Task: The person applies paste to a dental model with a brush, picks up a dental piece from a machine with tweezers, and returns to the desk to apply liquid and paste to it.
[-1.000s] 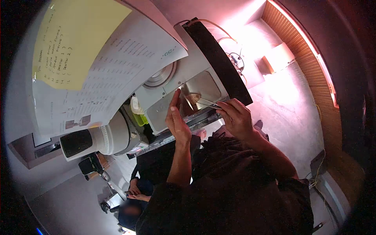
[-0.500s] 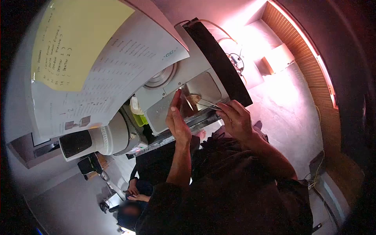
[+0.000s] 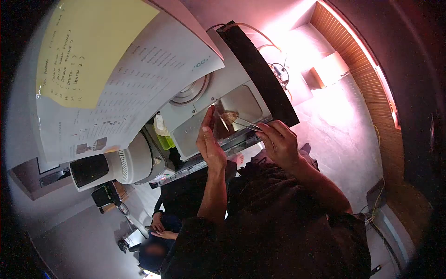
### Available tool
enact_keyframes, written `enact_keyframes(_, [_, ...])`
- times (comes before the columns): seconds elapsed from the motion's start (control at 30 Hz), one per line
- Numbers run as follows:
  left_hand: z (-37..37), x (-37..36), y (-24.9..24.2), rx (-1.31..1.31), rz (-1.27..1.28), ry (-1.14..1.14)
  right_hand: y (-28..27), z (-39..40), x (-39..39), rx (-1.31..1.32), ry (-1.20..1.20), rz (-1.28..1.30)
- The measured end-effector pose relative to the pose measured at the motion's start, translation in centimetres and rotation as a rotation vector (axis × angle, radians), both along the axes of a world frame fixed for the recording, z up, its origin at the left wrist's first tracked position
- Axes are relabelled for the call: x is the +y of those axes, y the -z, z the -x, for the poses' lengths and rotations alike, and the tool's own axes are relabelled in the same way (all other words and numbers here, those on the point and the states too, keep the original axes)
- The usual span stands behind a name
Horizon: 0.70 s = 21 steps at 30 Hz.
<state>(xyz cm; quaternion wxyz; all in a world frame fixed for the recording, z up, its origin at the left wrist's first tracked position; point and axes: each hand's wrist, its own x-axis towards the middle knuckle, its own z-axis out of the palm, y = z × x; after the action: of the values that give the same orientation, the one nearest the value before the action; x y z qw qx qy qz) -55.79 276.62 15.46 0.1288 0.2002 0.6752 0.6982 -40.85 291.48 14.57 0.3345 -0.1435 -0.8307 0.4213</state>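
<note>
The right hand (image 3: 280,142) is closed in a pinch on slim metal tweezers (image 3: 249,124), thumb and fingers near their rear end, the tips pointing across toward the other hand. The left hand (image 3: 211,146) is held flat, fingers straight and close together, with nothing seen in its grasp. Its palm side faces the tweezers.

A small brownish piece (image 3: 229,116) lies at the tweezer tips, in the gap between the two hands — just beside the left fingers and farther from the right. Whether the tips grip it or merely touch it cannot be told. It shows over a shallow metal recess (image 3: 249,98) with a shiny, reflective floor; contact with that floor cannot be confirmed.

A second pale recess (image 3: 185,139) sits on the far side of the left hand. Beyond it a round metal disc (image 3: 190,91) is partly covered by a hanging printed sheet (image 3: 153,65), which bears a yellow handwritten note (image 3: 93,51). A bright green item (image 3: 165,141) stands near the second recess, next to a pale machine (image 3: 135,160) — the latter at the left. A seated person (image 3: 162,226) is at the lower left, hands together over the lap
</note>
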Motion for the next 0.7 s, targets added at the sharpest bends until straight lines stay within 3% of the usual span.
enact_keyframes(0.7, [0.18,-0.11,0.04,0.0,-0.002,-0.006,-0.12,0.08,-0.26,-0.016,-0.003,-0.004])
